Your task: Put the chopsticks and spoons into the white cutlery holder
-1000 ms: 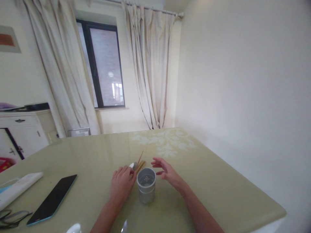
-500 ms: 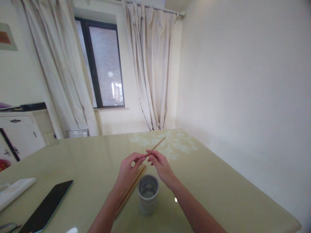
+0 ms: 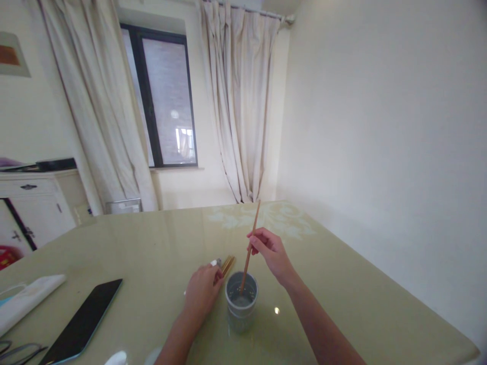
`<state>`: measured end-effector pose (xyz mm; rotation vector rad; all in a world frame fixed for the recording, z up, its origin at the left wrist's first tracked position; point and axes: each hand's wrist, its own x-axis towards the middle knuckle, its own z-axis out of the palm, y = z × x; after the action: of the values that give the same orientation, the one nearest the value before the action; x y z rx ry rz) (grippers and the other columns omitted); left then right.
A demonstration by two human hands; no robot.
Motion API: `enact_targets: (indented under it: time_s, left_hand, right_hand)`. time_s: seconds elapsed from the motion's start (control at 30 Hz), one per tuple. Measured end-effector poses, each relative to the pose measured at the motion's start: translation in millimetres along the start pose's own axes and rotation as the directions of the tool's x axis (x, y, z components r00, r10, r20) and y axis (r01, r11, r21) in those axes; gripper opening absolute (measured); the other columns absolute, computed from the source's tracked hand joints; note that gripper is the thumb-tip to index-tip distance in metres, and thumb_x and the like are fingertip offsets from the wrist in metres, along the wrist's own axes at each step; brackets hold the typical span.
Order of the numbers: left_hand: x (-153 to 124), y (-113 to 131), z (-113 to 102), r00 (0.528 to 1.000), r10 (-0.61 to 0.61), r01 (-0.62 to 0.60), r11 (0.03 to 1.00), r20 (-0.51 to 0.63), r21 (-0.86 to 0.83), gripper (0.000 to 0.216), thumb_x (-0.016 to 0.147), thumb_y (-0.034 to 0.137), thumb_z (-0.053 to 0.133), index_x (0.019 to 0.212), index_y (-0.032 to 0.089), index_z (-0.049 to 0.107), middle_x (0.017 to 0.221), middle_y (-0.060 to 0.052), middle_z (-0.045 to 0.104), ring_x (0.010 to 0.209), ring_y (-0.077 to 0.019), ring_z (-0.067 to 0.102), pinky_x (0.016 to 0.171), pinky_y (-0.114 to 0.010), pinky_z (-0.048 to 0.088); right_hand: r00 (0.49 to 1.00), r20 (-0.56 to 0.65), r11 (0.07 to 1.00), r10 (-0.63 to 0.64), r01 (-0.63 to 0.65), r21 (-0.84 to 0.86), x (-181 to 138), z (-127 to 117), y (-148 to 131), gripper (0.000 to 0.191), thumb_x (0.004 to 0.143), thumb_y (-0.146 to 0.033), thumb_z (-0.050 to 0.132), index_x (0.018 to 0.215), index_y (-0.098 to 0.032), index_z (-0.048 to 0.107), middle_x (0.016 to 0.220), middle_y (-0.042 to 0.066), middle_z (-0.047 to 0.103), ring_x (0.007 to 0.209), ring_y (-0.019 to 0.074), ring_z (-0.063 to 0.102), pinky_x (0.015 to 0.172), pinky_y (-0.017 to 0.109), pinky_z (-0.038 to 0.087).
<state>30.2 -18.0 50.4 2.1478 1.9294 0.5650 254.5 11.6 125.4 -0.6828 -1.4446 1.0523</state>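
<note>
A grey cylindrical holder (image 3: 241, 306) with a perforated bottom stands on the pale green table (image 3: 342, 304). My right hand (image 3: 271, 252) pinches a wooden chopstick (image 3: 250, 245) held nearly upright, its lower tip inside the holder. My left hand (image 3: 202, 293) rests on the table just left of the holder, fingers curled over a bundle of chopsticks (image 3: 228, 264) and a spoon (image 3: 215, 262) lying there.
A dark phone (image 3: 81, 320) lies at the left of the table, with a white case (image 3: 26, 299) and glasses (image 3: 19, 350) further left. A white cabinet (image 3: 34, 208) stands at the left. Curtains and a window are behind. A wall runs along the right.
My right hand took one chopstick from my left hand, tilted it upright and lowered its tip into the holder. My left hand dropped back onto the bundle on the table.
</note>
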Motion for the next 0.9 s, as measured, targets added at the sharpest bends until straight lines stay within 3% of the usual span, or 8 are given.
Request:
enact_targets:
  time_s: [0.17, 0.33, 0.5, 0.6, 0.67, 0.77, 0.9]
  left_hand:
    - [-2, 6, 0, 1.000, -0.012, 0.009, 0.994, 0.027, 0.110, 0.015, 0.095, 0.024, 0.060, 0.088, 0.020, 0.072, 0.098, -0.007, 0.075, 0.099, -0.0232, 0.067, 0.085, -0.031, 0.043]
    - [-6, 8, -2, 1.000, 0.002, -0.007, 0.985, 0.029, 0.170, 0.020, 0.096, 0.024, 0.055, 0.087, 0.020, 0.072, 0.100, -0.009, 0.075, 0.101, -0.0249, 0.067, 0.087, -0.032, 0.043]
    - [-8, 11, 0, 0.999, 0.036, -0.039, 0.988, 0.021, 0.148, 0.017, 0.093, 0.019, 0.054, 0.087, 0.020, 0.071, 0.101, -0.010, 0.075, 0.103, -0.0256, 0.068, 0.088, -0.033, 0.044]
    - [-5, 11, 2, 0.998, 0.012, -0.011, 1.000, -0.056, 0.020, 0.018, 0.096, 0.025, 0.054, 0.087, 0.021, 0.069, 0.095, -0.009, 0.076, 0.097, -0.0254, 0.070, 0.085, -0.033, 0.045]
    - [-3, 12, 2, 0.996, -0.020, 0.005, 0.987, -0.087, -0.162, 0.025, 0.100, 0.034, 0.050, 0.090, 0.021, 0.068, 0.093, -0.009, 0.078, 0.090, -0.0248, 0.072, 0.081, -0.033, 0.047]
    - [-2, 15, 2, 0.995, -0.011, -0.032, 0.899, -0.096, -0.436, 0.034, 0.100, 0.047, 0.048, 0.095, 0.021, 0.070, 0.094, -0.009, 0.081, 0.085, -0.0241, 0.074, 0.077, -0.033, 0.050]
    - [-3, 21, 1, 0.988, 0.053, -0.127, 0.812, -0.145, -0.569, 0.035, 0.095, 0.051, 0.055, 0.094, 0.021, 0.074, 0.094, -0.008, 0.083, 0.084, -0.0245, 0.074, 0.077, -0.034, 0.053]
  right_hand:
    - [0.994, 0.024, 0.994, 0.105, -0.105, -0.001, -19, 13, 33, 0.042, 0.084, -0.061, 0.079, 0.083, -0.020, 0.073, 0.071, 0.001, 0.070, 0.063, 0.0151, 0.059, 0.062, 0.028, 0.048]
    - [0.994, 0.049, 0.985, 0.093, -0.085, -0.154, -30, 13, 40, 0.047, 0.092, -0.063, 0.069, 0.082, -0.018, 0.082, 0.077, 0.004, 0.072, 0.071, 0.0173, 0.061, 0.068, 0.029, 0.046]
    - [0.995, 0.006, 0.985, 0.096, -0.094, -0.147, -33, 10, 51, 0.059, 0.097, -0.070, 0.057, 0.085, -0.019, 0.084, 0.077, 0.006, 0.073, 0.066, 0.0171, 0.058, 0.066, 0.031, 0.046]
    - [0.984, -0.093, 0.978, 0.151, -0.163, -0.131, -32, 10, 68, 0.061, 0.093, -0.072, 0.060, 0.078, -0.018, 0.081, 0.073, 0.006, 0.072, 0.062, 0.0170, 0.056, 0.062, 0.030, 0.044]
    - [0.974, -0.118, 0.970, 0.193, -0.208, -0.125, -31, 11, 79, 0.057, 0.088, -0.072, 0.066, 0.076, -0.018, 0.080, 0.071, 0.004, 0.071, 0.062, 0.0173, 0.057, 0.061, 0.029, 0.043]
    - [0.970, -0.074, 0.966, 0.231, -0.238, -0.103, -29, 16, 88, 0.054, 0.081, -0.070, 0.074, 0.077, -0.017, 0.080, 0.071, 0.003, 0.072, 0.066, 0.0188, 0.060, 0.063, 0.029, 0.045]
    - [0.967, 0.011, 0.967, 0.253, -0.253, -0.029, -29, 26, 87, 0.056, 0.079, -0.071, 0.075, 0.081, -0.016, 0.080, 0.077, 0.005, 0.076, 0.075, 0.0213, 0.067, 0.069, 0.031, 0.049]
